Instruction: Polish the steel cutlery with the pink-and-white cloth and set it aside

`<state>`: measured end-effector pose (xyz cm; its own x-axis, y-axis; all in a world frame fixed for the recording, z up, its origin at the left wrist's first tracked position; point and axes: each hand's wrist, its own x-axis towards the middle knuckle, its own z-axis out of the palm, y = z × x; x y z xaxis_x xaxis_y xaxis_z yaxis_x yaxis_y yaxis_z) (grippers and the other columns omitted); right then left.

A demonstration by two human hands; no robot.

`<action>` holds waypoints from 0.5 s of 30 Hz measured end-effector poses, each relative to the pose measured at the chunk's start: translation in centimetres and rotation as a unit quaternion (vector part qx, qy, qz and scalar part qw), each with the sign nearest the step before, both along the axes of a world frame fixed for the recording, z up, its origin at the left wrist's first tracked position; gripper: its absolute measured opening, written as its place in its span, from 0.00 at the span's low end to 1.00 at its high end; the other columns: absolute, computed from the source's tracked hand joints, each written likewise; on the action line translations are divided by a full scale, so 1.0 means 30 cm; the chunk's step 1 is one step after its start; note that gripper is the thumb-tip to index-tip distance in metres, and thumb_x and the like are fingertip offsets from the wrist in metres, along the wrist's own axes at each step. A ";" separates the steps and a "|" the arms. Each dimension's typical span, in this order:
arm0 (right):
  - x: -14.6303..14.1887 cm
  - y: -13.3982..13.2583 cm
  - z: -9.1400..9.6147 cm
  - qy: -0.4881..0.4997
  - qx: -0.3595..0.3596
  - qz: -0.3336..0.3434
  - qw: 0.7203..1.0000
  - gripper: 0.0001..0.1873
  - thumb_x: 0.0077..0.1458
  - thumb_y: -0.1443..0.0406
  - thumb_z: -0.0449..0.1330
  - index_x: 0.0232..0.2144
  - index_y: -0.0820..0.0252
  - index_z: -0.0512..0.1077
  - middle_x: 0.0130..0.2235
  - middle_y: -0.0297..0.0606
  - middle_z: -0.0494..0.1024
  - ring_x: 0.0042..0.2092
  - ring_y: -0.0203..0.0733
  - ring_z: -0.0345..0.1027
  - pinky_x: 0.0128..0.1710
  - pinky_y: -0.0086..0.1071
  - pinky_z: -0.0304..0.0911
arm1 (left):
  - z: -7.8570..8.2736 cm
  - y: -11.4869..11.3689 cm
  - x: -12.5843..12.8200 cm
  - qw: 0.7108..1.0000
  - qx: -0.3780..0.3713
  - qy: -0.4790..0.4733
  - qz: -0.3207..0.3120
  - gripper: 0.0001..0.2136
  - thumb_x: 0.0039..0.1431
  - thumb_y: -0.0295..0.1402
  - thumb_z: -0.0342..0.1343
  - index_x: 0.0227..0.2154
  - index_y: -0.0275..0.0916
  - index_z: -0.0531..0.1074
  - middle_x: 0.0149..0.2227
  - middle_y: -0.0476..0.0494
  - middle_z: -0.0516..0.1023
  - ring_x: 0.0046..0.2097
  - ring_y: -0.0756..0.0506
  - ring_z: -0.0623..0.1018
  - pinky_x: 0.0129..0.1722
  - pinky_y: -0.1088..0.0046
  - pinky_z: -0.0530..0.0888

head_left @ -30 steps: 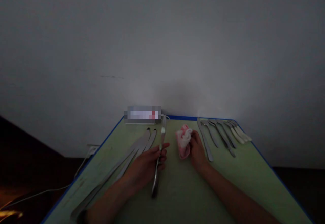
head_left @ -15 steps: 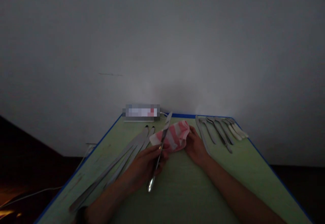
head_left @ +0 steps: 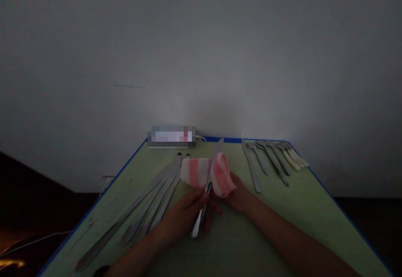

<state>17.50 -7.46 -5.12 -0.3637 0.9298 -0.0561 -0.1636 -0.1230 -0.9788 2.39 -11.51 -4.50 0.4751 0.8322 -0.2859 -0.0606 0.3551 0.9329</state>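
Observation:
My left hand point(head_left: 185, 216) is closed round the handle of a metal table knife point(head_left: 207, 187), whose blade slants up and to the right. A pink-and-white striped cloth point(head_left: 207, 174) is draped under and round the blade. My right hand point(head_left: 240, 195) grips the cloth from the right, its fingers mostly hidden beneath it. Both hands rest low over the green table point(head_left: 282, 222).
Several long metal knives point(head_left: 147, 203) lie fanned out to the left of my hands. A row of spoons and other cutlery point(head_left: 273, 159) lies at the far right. A blurred box point(head_left: 171, 136) with a white cable sits at the table's far edge against the wall.
The cloth was bunched in my right hand, apart from the knife; it has opened out and come left round the blade. The knife's tip has tilted to the right.

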 end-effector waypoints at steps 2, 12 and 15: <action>0.002 -0.017 0.001 -0.019 0.030 -0.012 0.999 0.14 0.47 0.53 0.54 0.23 0.57 0.70 0.22 0.33 0.70 0.24 0.37 0.63 0.25 0.32 0.62 | 0.003 -0.005 0.013 0.999 0.015 0.033 0.008 0.14 0.56 0.45 0.49 0.35 0.38 0.67 0.20 0.49 0.73 0.15 0.51 0.68 0.12 0.79 0.62; -0.022 0.002 0.059 0.059 0.002 -0.193 0.979 0.18 0.50 0.53 0.49 0.28 0.60 0.69 0.25 0.35 0.72 0.29 0.38 0.65 0.25 0.30 0.62 | 0.044 -0.032 -0.016 0.986 0.099 0.033 -0.133 0.15 0.56 0.35 0.53 0.47 0.40 0.67 0.38 0.42 0.76 0.30 0.48 0.73 0.28 0.76 0.68; 0.006 0.020 0.133 0.161 -0.042 -0.215 0.962 0.18 0.50 0.52 0.49 0.29 0.59 0.68 0.26 0.35 0.71 0.25 0.36 0.63 0.22 0.30 0.60 | 0.070 -0.049 -0.015 0.973 0.131 0.071 -0.174 0.14 0.58 0.37 0.50 0.47 0.40 0.67 0.38 0.42 0.76 0.33 0.48 0.72 0.31 0.75 0.68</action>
